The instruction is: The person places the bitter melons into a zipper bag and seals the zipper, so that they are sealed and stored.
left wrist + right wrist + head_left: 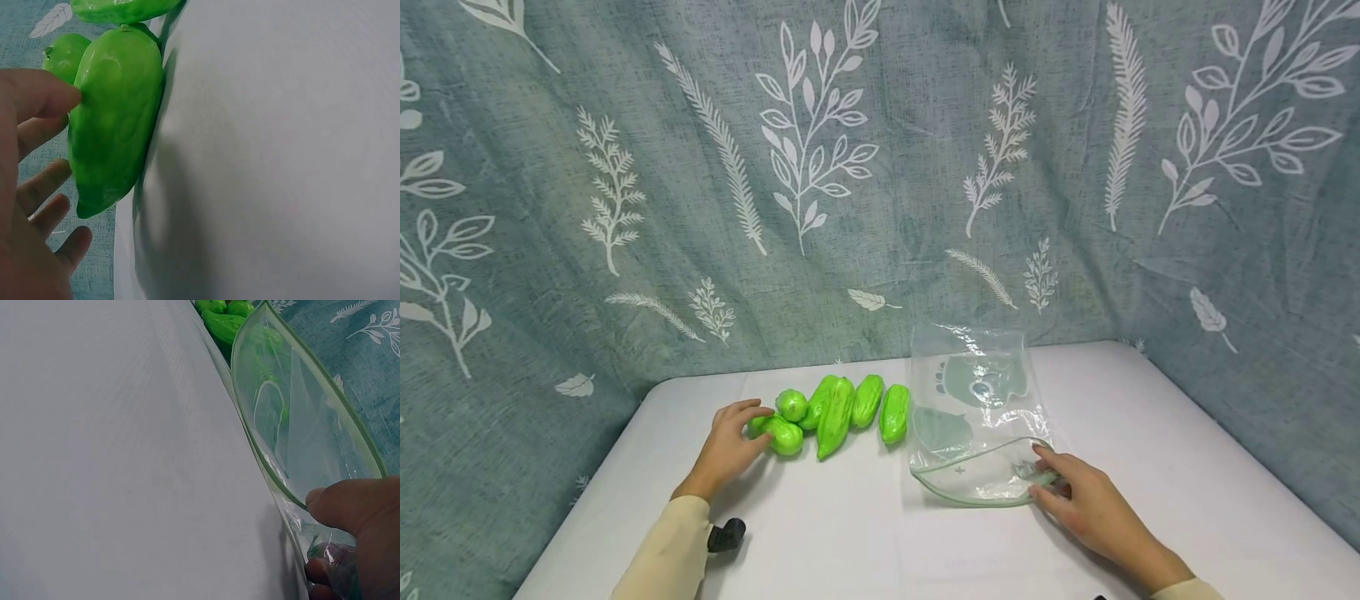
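My left hand (pixel 727 443) reaches the leftmost glossy green toy vegetable (pixel 786 437), its thumb and fingers spread beside it. In the left wrist view this lumpy toy vegetable (pixel 117 119) tapers to a point, and the thumb tip meets its side; firm contact cannot be told. Over on the right, my right hand (pixel 1090 504) pinches the rim of a clear zip bag (pixel 977 392) with green edging and a printed animal. The right wrist view shows the bag's mouth (pixel 300 406) gaping, with the thumb (pixel 337 503) at its edge.
Several more green toy vegetables (pixel 835 417) lie in a row between the left hand and the bag. They rest on a white-covered table (pixel 820 533). A leaf-patterned grey-green curtain (pixel 880 183) hangs behind and at both sides.
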`<state>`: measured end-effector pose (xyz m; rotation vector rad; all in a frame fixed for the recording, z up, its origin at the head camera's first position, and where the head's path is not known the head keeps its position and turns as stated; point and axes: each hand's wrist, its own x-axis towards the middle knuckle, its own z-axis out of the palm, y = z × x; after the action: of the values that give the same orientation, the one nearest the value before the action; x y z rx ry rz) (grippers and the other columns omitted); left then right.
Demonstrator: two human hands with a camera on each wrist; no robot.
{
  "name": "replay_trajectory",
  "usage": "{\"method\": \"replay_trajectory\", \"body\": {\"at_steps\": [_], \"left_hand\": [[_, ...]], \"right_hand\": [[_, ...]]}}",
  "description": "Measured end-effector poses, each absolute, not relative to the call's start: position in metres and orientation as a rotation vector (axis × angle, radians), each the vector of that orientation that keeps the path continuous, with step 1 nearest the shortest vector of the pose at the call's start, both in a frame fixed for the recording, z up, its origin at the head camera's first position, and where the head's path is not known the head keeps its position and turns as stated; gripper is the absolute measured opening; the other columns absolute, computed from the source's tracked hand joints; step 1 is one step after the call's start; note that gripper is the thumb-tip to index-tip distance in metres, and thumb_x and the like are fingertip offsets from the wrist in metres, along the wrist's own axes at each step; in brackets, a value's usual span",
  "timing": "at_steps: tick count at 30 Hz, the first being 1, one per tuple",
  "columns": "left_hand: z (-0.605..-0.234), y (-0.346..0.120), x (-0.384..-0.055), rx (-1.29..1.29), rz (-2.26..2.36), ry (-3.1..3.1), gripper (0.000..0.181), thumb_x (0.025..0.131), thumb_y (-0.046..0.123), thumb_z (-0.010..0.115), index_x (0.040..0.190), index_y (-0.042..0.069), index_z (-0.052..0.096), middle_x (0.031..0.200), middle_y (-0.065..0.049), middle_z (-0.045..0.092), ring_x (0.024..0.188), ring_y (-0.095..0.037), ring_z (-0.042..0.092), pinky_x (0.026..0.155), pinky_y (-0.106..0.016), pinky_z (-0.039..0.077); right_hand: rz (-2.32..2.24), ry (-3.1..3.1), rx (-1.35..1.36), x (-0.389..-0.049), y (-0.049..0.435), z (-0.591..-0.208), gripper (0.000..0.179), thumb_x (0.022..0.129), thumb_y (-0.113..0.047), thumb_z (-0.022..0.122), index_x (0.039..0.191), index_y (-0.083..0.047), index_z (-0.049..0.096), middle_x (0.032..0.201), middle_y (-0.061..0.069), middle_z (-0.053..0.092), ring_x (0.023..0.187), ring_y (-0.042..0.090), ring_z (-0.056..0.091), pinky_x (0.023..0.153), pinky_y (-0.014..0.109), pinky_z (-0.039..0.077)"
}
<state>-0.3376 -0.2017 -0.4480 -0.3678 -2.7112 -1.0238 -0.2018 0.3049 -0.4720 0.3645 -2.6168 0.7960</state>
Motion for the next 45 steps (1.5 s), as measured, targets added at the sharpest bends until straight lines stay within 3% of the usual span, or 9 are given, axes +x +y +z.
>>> {"method": "replay_trajectory", "body": {"at_steps": [9, 19, 32, 45], "left_hand": [[-0.4491, -0.2037, -0.3414, -0.420, -0.960, -2.768, 0.045, 0.084, 0.012, 0.070, 0.129, 0.007, 0.066, 0.151, -0.023, 0.039, 0.142, -0.047, 0.023, 0.111, -0.067, 0.023], [-0.4487, -0.2072, -0.3407, -0.391, -0.983, -2.860, 0.052, 0.084, 0.022, 0.078, 0.133, 0.012, 0.064, 0.154, -0.021, 0.036, 0.144, -0.046, 0.019, 0.110, -0.070, 0.022], [-0.4490, -0.2085, -0.3421, -0.482, -0.996, -2.811, 0.048, 0.082, 0.015, 0.082, 0.126, 0.009, 0.065, 0.148, -0.020, 0.047, 0.140, -0.046, 0.031, 0.113, -0.064, 0.022], [-0.4474, -0.2097, -0.3385, -0.450, -0.917, -2.829, 0.056, 0.081, 0.015, 0.083, 0.131, 0.004, 0.059, 0.139, -0.019, 0.052, 0.136, -0.043, 0.037, 0.112, -0.060, 0.029]], "right_hand": [[0.795, -2.630, 0.359, -0.2035, 0.3046, -0.4715, 0.060, 0.089, -0.025, 0.078, 0.139, -0.001, 0.057, 0.115, 0.003, 0.069, 0.087, 0.011, 0.064, 0.073, 0.030, 0.056], [0.789, -2.606, 0.371, -0.2035, 0.3037, -0.4713, 0.058, 0.088, -0.022, 0.078, 0.138, 0.000, 0.058, 0.114, 0.002, 0.070, 0.088, 0.011, 0.064, 0.073, 0.030, 0.056], [0.773, -2.620, 0.361, -0.2009, 0.3043, -0.4696, 0.059, 0.088, -0.025, 0.078, 0.138, -0.001, 0.058, 0.115, 0.002, 0.069, 0.088, 0.010, 0.063, 0.073, 0.030, 0.055], [0.784, -2.597, 0.363, -0.2015, 0.3044, -0.4732, 0.058, 0.088, -0.023, 0.078, 0.138, -0.002, 0.059, 0.114, 0.001, 0.070, 0.086, 0.008, 0.062, 0.072, 0.029, 0.055]]}}
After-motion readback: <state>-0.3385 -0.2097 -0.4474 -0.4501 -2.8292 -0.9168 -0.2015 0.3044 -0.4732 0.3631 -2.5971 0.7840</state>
